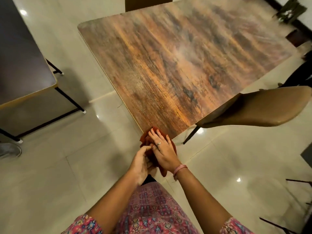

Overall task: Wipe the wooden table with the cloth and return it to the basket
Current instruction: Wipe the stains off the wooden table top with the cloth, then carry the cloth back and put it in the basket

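Note:
The wooden table [177, 65] fills the upper middle of the head view, its near corner pointing toward me. A rust-red cloth [145, 137] is bunched at that near corner, partly hanging off the edge. My right hand [163, 149] lies flat on top of the cloth, fingers spread, a ring on one finger and a pink band at the wrist. My left hand [141, 163] grips the cloth from below and to the left. Most of the cloth is hidden under both hands. No basket is in view.
A tan chair [263, 108] stands against the table's right edge. Another chair back [146, 4] shows at the far side. A dark table [22, 65] on black legs stands to the left. A glossy pale tiled floor [50, 183] surrounds everything. A plant [292, 10] sits top right.

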{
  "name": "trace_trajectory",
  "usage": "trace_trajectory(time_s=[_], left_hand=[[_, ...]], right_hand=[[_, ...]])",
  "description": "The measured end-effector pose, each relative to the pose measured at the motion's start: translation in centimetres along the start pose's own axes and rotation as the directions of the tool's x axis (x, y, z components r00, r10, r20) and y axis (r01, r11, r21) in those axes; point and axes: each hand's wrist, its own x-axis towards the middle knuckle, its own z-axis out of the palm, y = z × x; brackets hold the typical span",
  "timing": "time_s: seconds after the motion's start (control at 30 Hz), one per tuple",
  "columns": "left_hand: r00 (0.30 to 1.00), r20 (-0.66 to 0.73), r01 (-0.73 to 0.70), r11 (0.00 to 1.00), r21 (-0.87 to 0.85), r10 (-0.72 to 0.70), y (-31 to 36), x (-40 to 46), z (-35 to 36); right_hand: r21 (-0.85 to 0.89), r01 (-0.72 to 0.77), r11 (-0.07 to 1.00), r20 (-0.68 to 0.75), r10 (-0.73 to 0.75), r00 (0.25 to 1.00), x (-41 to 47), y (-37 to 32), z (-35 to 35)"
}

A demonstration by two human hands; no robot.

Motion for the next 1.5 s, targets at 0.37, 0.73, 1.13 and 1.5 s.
trace_trajectory(time_s=[0.37,0.73,1.13,1.5], left_hand=[[0.977,0.143,-0.207,0.874,0.439,0.160,-1.3,-1.5,4.2],[0.870,0.405,-0.489,0.387,0.782,0.282,-9.5,-0.2,18.0],[0.913,0.396,-0.271,0.590,0.761,-0.092,-21.9,2.3,36.5],[0.876,0.332,-0.064,0.599,0.798,-0.350,-27.9,5.4,49.0]], right_hand=[[0.993,-0.034,0.112,-0.021,0.454,0.891,-7.0,-1.4,-3.2],[0.944,0.307,-0.122,-0.144,0.685,0.714,-16.3,8.3,-8.4],[0.821,0.522,-0.229,-0.145,0.802,0.579,-29.3,21.9,-20.2],[0.593,0.753,-0.286,-0.084,0.907,0.412,-36.5,31.7,-26.2]])
